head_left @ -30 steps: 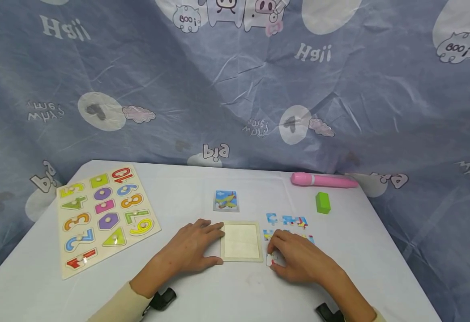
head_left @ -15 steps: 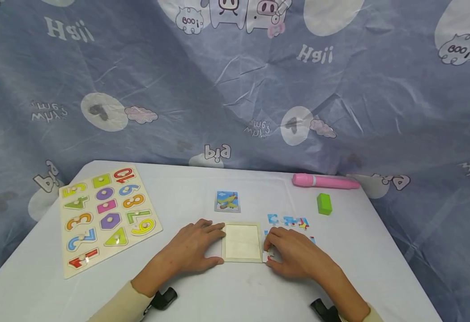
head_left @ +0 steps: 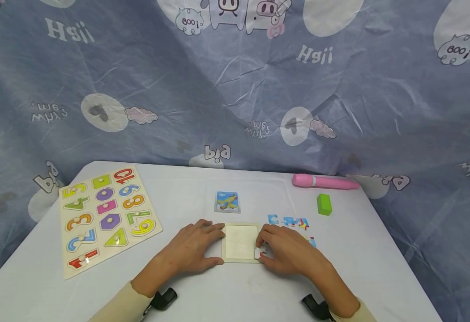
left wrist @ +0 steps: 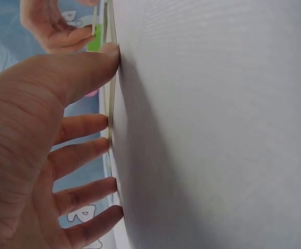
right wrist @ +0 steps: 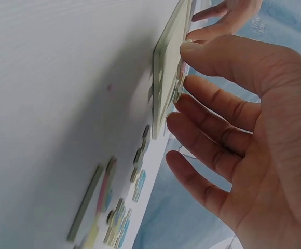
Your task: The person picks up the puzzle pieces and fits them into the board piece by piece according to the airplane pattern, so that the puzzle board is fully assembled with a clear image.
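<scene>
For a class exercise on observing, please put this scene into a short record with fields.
Left hand: touches the left edge of the wooden tray
Right hand: pinches a puzzle piece at the tray's right edge
Loose pieces: right of the tray, some partly hidden
Beyond the tray: airplane picture card
Far right: pink pen-shaped object, green block
Far left: number-and-shape board

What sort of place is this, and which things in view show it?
Probably an indoor spot set up for puzzle play, though the wider room is hidden. A printed cloth hangs behind the white table, which holds a number board and a square puzzle tray.
</scene>
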Motion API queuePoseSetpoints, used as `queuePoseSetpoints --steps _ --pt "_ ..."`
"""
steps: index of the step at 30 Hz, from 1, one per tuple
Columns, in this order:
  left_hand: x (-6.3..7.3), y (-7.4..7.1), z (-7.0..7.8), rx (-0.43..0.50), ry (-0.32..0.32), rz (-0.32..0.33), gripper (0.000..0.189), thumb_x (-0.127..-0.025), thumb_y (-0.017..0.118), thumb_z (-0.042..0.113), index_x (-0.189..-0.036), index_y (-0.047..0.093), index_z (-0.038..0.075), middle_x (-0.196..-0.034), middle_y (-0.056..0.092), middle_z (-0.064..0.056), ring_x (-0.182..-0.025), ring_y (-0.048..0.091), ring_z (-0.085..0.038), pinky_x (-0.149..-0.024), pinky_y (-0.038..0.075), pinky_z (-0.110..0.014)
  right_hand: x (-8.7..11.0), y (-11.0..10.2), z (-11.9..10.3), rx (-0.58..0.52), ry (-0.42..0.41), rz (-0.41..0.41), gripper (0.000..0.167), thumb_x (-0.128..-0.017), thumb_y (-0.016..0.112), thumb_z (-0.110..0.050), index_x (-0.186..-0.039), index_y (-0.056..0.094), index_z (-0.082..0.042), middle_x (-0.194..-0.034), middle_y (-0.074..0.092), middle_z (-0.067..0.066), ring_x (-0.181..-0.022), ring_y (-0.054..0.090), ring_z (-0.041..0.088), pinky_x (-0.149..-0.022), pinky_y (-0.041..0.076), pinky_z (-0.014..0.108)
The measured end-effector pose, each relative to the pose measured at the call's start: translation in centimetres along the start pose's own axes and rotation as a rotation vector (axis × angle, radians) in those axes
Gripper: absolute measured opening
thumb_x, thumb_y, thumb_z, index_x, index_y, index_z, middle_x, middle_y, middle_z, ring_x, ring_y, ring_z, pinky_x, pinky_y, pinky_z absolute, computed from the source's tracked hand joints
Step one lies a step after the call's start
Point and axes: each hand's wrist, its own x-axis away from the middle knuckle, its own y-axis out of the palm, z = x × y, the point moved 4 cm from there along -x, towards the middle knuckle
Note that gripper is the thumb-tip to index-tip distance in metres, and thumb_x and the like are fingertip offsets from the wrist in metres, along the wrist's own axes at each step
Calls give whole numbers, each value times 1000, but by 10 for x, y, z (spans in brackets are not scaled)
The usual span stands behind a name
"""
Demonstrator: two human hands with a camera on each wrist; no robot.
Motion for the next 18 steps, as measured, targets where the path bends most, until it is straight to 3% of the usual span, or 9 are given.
queuePoseSetpoints --steps 18 --pt "-2 2 -3 -20 -2 -14 64 -90 81 60 -141 69 22 -158 59 2 -139 56 -24 -100 55 -52 -27 3 -14 -7 6 -43 23 -90 86 -35 -105 73 -23 -106 65 -11 -84 54 6 -80 54 34"
